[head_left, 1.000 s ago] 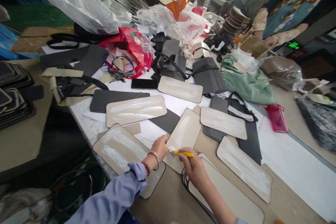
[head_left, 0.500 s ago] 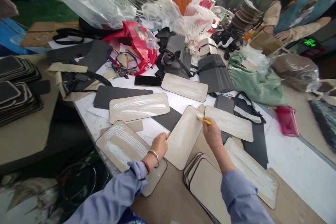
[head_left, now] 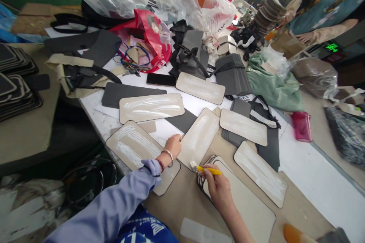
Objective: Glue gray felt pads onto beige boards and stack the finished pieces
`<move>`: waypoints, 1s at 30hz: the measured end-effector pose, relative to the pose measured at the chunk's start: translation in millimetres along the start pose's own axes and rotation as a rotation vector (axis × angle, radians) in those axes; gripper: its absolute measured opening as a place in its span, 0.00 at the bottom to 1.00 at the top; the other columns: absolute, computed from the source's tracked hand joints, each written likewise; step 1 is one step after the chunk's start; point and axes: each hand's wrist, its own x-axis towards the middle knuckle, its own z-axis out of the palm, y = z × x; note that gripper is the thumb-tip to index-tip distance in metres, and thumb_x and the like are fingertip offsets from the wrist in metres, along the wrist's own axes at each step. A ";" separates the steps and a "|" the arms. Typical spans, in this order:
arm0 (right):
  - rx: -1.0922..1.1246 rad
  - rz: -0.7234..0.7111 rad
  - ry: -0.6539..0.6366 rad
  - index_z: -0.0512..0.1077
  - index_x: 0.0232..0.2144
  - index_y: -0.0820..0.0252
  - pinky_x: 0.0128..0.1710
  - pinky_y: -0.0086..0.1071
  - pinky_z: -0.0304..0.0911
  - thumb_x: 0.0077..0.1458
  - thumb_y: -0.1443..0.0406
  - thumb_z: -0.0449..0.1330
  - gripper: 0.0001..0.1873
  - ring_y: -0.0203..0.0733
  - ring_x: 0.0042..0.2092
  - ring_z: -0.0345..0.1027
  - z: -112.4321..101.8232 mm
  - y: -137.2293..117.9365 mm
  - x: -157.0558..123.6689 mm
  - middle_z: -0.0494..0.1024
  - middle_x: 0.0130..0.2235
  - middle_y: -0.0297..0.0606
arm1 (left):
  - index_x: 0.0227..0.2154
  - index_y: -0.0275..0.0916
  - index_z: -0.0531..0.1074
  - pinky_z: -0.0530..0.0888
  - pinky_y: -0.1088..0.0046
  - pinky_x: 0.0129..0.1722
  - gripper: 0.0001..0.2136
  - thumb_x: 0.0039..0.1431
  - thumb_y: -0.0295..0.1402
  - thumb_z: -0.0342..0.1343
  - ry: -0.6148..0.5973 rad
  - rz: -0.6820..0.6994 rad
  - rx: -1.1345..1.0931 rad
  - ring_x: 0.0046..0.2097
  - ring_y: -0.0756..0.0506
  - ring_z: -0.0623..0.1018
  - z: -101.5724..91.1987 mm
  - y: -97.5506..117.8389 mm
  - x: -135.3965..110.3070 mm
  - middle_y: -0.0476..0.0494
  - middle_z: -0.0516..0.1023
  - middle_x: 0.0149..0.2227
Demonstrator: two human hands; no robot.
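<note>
My right hand [head_left: 218, 188] grips a brush [head_left: 209, 169] by its yellow handle. White paste coats its bristles, which touch the lower end of a beige rounded panel [head_left: 199, 138] streaked with white. Pinched on the left edge of this panel is my left hand [head_left: 172, 148], with its fingertips partly hidden. Below my left wrist lies another streaked panel [head_left: 134, 146], partly covered by my sleeve. Under my right hand rests a stack of plain beige panels [head_left: 248, 201] with dark edges.
More white-streaked panels [head_left: 151, 107] lie around, over dark grey pieces [head_left: 128, 93]. Behind them are a phone [head_left: 161, 79], a red bag [head_left: 154, 41], a green cloth bag [head_left: 270, 83] and a pink cup [head_left: 302, 126]. Another person's hand [head_left: 305, 37] is by a cardboard box at the far right.
My right hand has drawn the brush from the panel's upper right side down to its lower end. My left hand still holds the left edge. The view has shifted slightly.
</note>
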 end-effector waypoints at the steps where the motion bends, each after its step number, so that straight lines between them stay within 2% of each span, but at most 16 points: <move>1: 0.022 0.037 -0.019 0.68 0.33 0.58 0.32 0.32 0.66 0.57 0.58 0.48 0.13 0.39 0.30 0.70 -1.1 0.8 2.5 0.75 0.31 0.39 | 0.26 0.38 0.69 0.63 0.76 0.34 0.11 0.46 0.18 0.45 -0.002 0.005 0.002 0.30 0.50 0.68 0.1 -0.4 0.1 0.49 0.69 0.25; 4: 0.083 0.101 -0.038 0.68 0.33 0.59 0.31 0.33 0.66 0.56 0.54 0.48 0.16 0.39 0.28 0.70 -5.8 6.9 26.6 0.75 0.31 0.40 | 0.25 0.38 0.68 0.63 0.76 0.33 0.10 0.46 0.18 0.46 -0.006 0.023 0.011 0.30 0.50 0.67 0.6 -1.6 0.5 0.49 0.68 0.24; 7: 0.093 0.096 0.109 0.68 0.32 0.60 0.34 0.36 0.66 0.54 0.50 0.49 0.20 0.41 0.30 0.71 -8.9 12.0 59.9 0.75 0.31 0.41 | 0.25 0.38 0.68 0.63 0.76 0.34 0.10 0.45 0.17 0.46 -0.002 0.043 0.018 0.30 0.50 0.68 1.5 -2.7 0.9 0.49 0.69 0.24; 9: 0.103 0.084 0.222 0.68 0.32 0.60 0.35 0.37 0.66 0.53 0.48 0.49 0.22 0.41 0.31 0.71 -6.1 12.4 72.7 0.75 0.31 0.42 | 0.26 0.37 0.69 0.63 0.76 0.34 0.11 0.45 0.17 0.47 0.004 0.050 0.018 0.31 0.50 0.68 1.9 -3.5 1.3 0.49 0.69 0.25; 10: 0.128 0.083 0.227 0.68 0.33 0.60 0.35 0.37 0.67 0.53 0.48 0.49 0.22 0.41 0.30 0.71 -2.9 12.4 74.7 0.75 0.31 0.41 | 0.26 0.37 0.69 0.63 0.76 0.34 0.11 0.46 0.17 0.47 0.005 0.051 0.016 0.31 0.50 0.68 2.0 -3.9 1.6 0.49 0.69 0.25; 14: 0.268 0.168 0.010 0.67 0.33 0.60 0.30 0.36 0.68 0.51 0.46 0.51 0.23 0.41 0.27 0.71 11.4 18.1 70.9 0.76 0.26 0.39 | 0.26 0.38 0.70 0.63 0.76 0.33 0.10 0.46 0.18 0.48 0.000 0.047 -0.006 0.30 0.50 0.68 3.0 -6.5 3.3 0.50 0.70 0.25; 15: 0.281 0.203 0.006 0.67 0.32 0.60 0.30 0.36 0.68 0.50 0.45 0.51 0.24 0.42 0.26 0.70 12.1 21.0 71.8 0.75 0.24 0.39 | 0.27 0.38 0.70 0.63 0.77 0.33 0.10 0.46 0.18 0.48 0.000 0.045 -0.012 0.30 0.50 0.68 3.4 -7.3 3.7 0.50 0.70 0.25; 19: 0.237 0.217 0.290 0.66 0.32 0.60 0.32 0.39 0.68 0.47 0.42 0.52 0.27 0.43 0.27 0.71 4.3 28.3 86.2 0.76 0.27 0.41 | 0.28 0.38 0.70 0.64 0.76 0.34 0.10 0.46 0.18 0.48 0.000 0.042 -0.027 0.31 0.50 0.68 4.7 -9.6 4.3 0.50 0.70 0.25; 20: 0.242 0.203 0.297 0.66 0.33 0.60 0.32 0.39 0.68 0.47 0.43 0.52 0.27 0.43 0.27 0.71 2.7 28.0 89.8 0.76 0.27 0.41 | 0.28 0.38 0.70 0.64 0.76 0.34 0.10 0.46 0.18 0.48 -0.001 0.044 -0.029 0.31 0.50 0.68 4.9 -9.7 4.3 0.50 0.70 0.25; 23: 0.298 0.190 0.050 0.67 0.33 0.60 0.30 0.38 0.68 0.49 0.44 0.52 0.25 0.43 0.26 0.71 2.2 26.8 100.5 0.76 0.25 0.40 | 0.27 0.38 0.69 0.63 0.76 0.34 0.11 0.44 0.17 0.47 -0.001 0.057 -0.029 0.30 0.50 0.68 5.0 -9.3 4.5 0.50 0.68 0.24; 24: 0.299 0.189 0.005 0.67 0.32 0.61 0.30 0.38 0.68 0.49 0.44 0.51 0.25 0.43 0.26 0.71 1.8 27.7 106.3 0.75 0.24 0.39 | 0.26 0.38 0.69 0.63 0.76 0.34 0.11 0.44 0.17 0.47 -0.001 0.060 -0.028 0.30 0.50 0.67 5.0 -9.0 4.7 0.50 0.68 0.24; 25: 0.274 0.187 0.027 0.67 0.32 0.61 0.31 0.38 0.68 0.49 0.44 0.51 0.25 0.43 0.26 0.71 0.4 29.7 114.2 0.75 0.23 0.39 | 0.26 0.38 0.68 0.63 0.76 0.34 0.11 0.44 0.16 0.47 -0.001 0.061 -0.027 0.30 0.50 0.67 5.0 -8.6 4.9 0.51 0.67 0.23; 28: 0.124 0.152 0.326 0.66 0.32 0.61 0.36 0.38 0.66 0.50 0.45 0.49 0.24 0.42 0.29 0.71 -11.2 40.3 148.0 0.75 0.25 0.38 | 0.25 0.38 0.67 0.62 0.76 0.33 0.11 0.43 0.16 0.46 -0.003 0.059 -0.026 0.29 0.50 0.66 4.8 -7.6 5.2 0.51 0.66 0.23; 30: 0.048 0.101 0.455 0.66 0.33 0.61 0.37 0.37 0.64 0.52 0.48 0.48 0.22 0.42 0.30 0.71 -19.8 47.6 170.3 0.75 0.27 0.39 | 0.24 0.38 0.67 0.62 0.76 0.33 0.11 0.43 0.16 0.46 -0.003 0.059 -0.025 0.29 0.50 0.65 4.5 -7.2 4.9 0.51 0.65 0.23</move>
